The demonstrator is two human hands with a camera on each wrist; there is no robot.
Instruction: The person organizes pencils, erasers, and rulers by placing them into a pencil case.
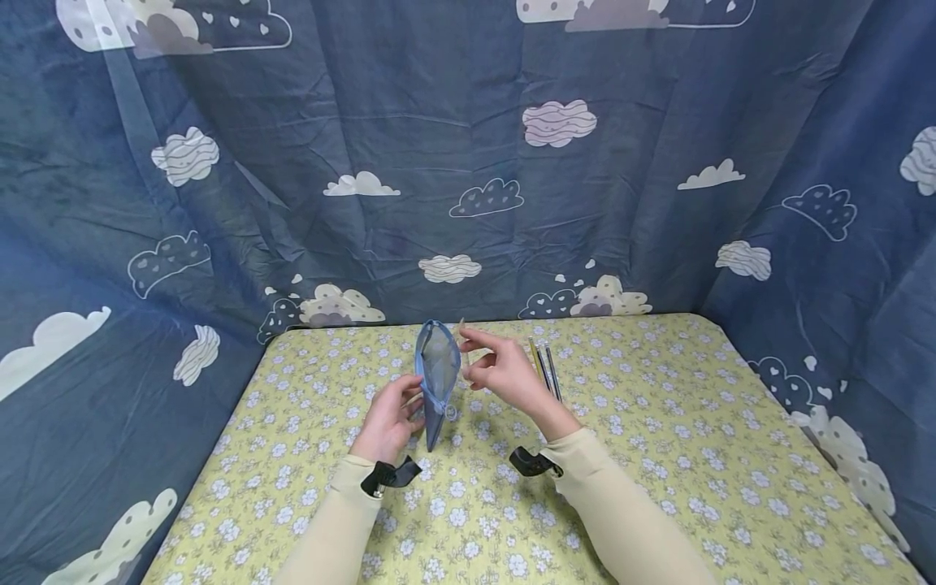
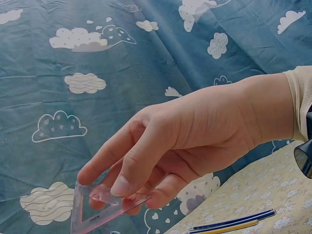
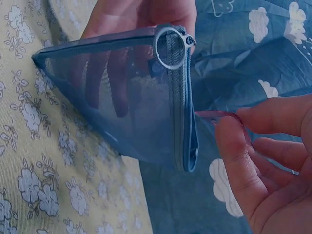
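Note:
My left hand (image 1: 391, 418) holds a blue mesh zip pouch (image 3: 134, 92) from its left side, fingers behind the mesh in the right wrist view. The pouch's zipped edge gapes open, and a ring pull (image 3: 170, 47) hangs at one end of the zip. Just right of the mouth, my right hand (image 1: 504, 374) pinches a clear, pinkish triangular set square (image 2: 92, 222) between thumb and fingers. In the right wrist view the set square's tip is close beside the pouch opening; whether it is inside cannot be told.
A yellow pencil (image 2: 234, 226) and dark blue pencils (image 2: 239, 218) lie on the table to the right, partly behind my right hand. A yellow flowered cloth (image 1: 658, 455) covers the table. Blue cloud-patterned curtains (image 1: 409, 130) hang behind it and at both sides.

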